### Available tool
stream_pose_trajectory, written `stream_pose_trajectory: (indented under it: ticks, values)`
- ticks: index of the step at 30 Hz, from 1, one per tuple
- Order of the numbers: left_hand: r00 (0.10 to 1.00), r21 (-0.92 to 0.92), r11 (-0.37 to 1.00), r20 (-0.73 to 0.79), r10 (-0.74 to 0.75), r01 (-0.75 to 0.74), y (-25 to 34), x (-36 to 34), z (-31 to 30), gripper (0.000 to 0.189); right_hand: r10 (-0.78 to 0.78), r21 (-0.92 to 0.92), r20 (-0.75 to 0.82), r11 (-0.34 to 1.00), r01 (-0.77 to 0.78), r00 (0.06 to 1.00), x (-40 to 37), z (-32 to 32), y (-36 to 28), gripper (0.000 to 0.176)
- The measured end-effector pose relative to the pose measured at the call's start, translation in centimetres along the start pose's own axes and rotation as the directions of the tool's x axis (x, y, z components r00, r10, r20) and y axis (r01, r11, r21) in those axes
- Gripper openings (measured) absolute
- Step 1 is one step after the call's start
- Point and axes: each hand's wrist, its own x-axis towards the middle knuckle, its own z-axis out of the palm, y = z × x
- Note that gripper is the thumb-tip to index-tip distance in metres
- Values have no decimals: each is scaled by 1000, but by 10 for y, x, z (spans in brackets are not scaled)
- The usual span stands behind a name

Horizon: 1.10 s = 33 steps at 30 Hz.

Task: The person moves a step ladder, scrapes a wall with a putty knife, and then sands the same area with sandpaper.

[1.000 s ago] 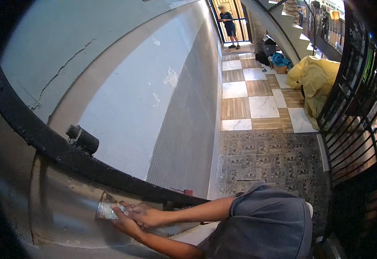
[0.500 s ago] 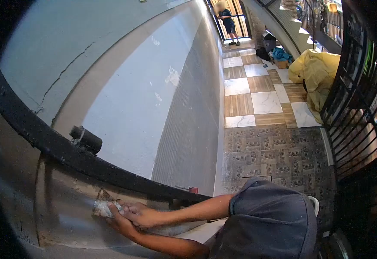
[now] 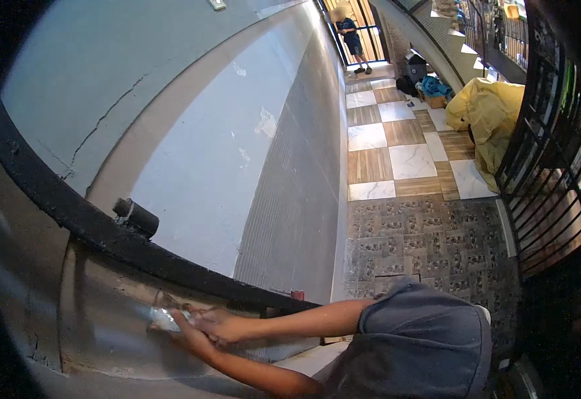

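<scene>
My left hand [image 3: 196, 340] and my right hand [image 3: 220, 324] are together at the lower left, both closed around a flat, scraper-like tool [image 3: 164, 319]. Its pale, shiny blade points left against the brown wall surface [image 3: 104, 332] and is blurred. My left hand is the lower one, with its thumb near the blade; my right hand is just behind it, and the handle is mostly hidden by fingers. A thick black metal bar [image 3: 170, 263] runs diagonally above the hands.
A black cylindrical fitting [image 3: 136, 218] sticks up from the bar, and a small red piece [image 3: 297, 295] sits farther right. A yellow cover [image 3: 493, 110] lies by a black railing [image 3: 550, 199]. Another person [image 3: 351, 40] stands at the far gate beyond the tiled floor [image 3: 413, 159].
The blade has shifted slightly and turned, now catching bright light. My hands stay together around the tool. The view has moved a little, and the far person's arm posture differs slightly.
</scene>
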Motion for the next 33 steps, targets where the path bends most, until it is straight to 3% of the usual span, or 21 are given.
stream_pose_trajectory:
  ticks: [2, 4, 5, 11, 12, 13, 14, 15, 16, 17, 18, 19, 20, 21, 24, 26, 28, 30, 31, 32, 33]
  values:
    - [994, -32, 997, 89, -60, 64, 8, -2, -7, 63, -92, -35, 6, 995, 92, 996, 17, 0, 29, 43]
    - [925, 93, 939, 166, -343, 332, 23, 19, -14, 59, -181, -82, -1, 980, 180, 984, 23, 7, 1, 43]
    - [936, -106, 940, 183, -301, 324, 19, 27, -14, 56, 18, 58, 73, 998, -23, 997, 32, 10, -3, 43]
    - [999, -128, 991, -20, -44, 41, -9, -36, -32, 53, 129, -121, 400, 989, -87, 908, -36, -19, -22, 67]
    - [994, -172, 984, -86, -63, 48, 5, -76, -33, 53, -201, -292, 358, 904, 313, 912, -59, -26, 16, 64]
    - [980, -98, 987, -168, 107, -125, -37, -103, -33, 52, -165, -212, 461, 934, 289, 872, -89, -44, 7, 60]
    - [975, -393, 893, 36, -221, 217, -16, -135, -35, 52, 61, -315, 526, 940, 128, 848, -116, -69, 14, 54]
    - [969, -297, 922, 50, -243, 247, -8, -156, -43, 50, 194, -405, 545, 913, 53, 815, -142, -92, 8, 49]
    - [961, -198, 940, 63, -270, 277, -7, -167, -48, 48, 302, -528, 481, 849, -3, 823, -169, -122, 40, 46]
    - [958, -186, 940, 67, -280, 288, -18, -170, -53, 48, 572, -412, 337, 804, -429, 748, -198, -155, 77, 39]
    - [958, -188, 940, 107, -267, 283, -33, -174, -57, 48, 545, -521, 317, 784, -338, 776, -227, -194, 110, 32]
    - [956, -189, 942, 147, -254, 279, -45, -176, -60, 49, 640, -726, 116, 577, -375, 759, -269, -241, 167, 33]
    - [955, -170, 942, 111, -274, 289, -48, -177, -57, 47, 844, -560, -238, 286, -777, 482, -291, -253, 147, 32]
    - [953, -141, 946, 120, -277, 293, -54, -177, -56, 46, 855, -552, -235, 274, -787, 462, -328, -263, 157, 32]
    - [962, -198, 942, 94, -258, 272, -42, -183, -45, 45, 418, -467, -863, -443, -765, 284, -379, -354, 206, 32]
    - [963, -234, 935, 105, -249, 267, -37, -188, -51, 46, 375, -429, -881, -378, -820, 288, -357, -347, 199, 32]
    - [908, -258, 898, 322, -268, 356, -45, -199, -43, 46, 225, -271, -949, -211, -939, 223, -326, -330, 158, 32]
    - [947, -352, 908, 297, -122, 228, -21, -202, -20, 47, 127, -112, -985, 20, -994, 114, -315, -301, 153, 32]
    - [940, -384, 899, 333, -79, 212, -16, -208, -14, 46, 134, -103, -986, 17, -995, 104, -327, -308, 163, 32]
    - [931, -422, 886, 364, -27, 191, -15, -210, -9, 45, 292, -824, -554, -63, -562, 779, -336, -323, 176, 31]
    - [892, -433, 886, 450, 53, 166, -17, -214, -11, 42, 448, -962, 243, -3, 273, 860, -341, -342, 183, 30]
